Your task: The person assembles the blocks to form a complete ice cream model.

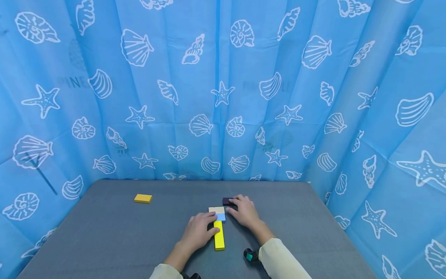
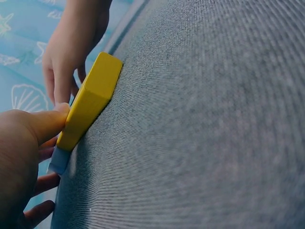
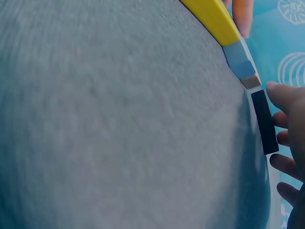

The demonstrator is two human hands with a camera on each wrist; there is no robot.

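The step in hand looks to be arranging blocks side by side at the lower middle of the head view, where the yellow block points up the frame to the blue block, with the cream block against the blue one's upper edge. The left hand has its thumb resting on the yellow block and its fingertips by the blue and cream ones; its grip looks loose, the fingers spread. The right hand reaches in from the lower right, index finger on the dark block, thumb apart from it; this grip too looks spread rather than pinching. As a judgement, the next move calls for steadying the yellow, blue and cream row with the left hand while the right guides the dark block. The right wrist view shows a narrow gap between the dark and cream blocks at the right of the frame, and the dark block's side face. The left wrist view gives the yellow block's thickness and the thumb at its edge, but no dark block. Only the head view shows the gold block, well apart on the left of the counter.
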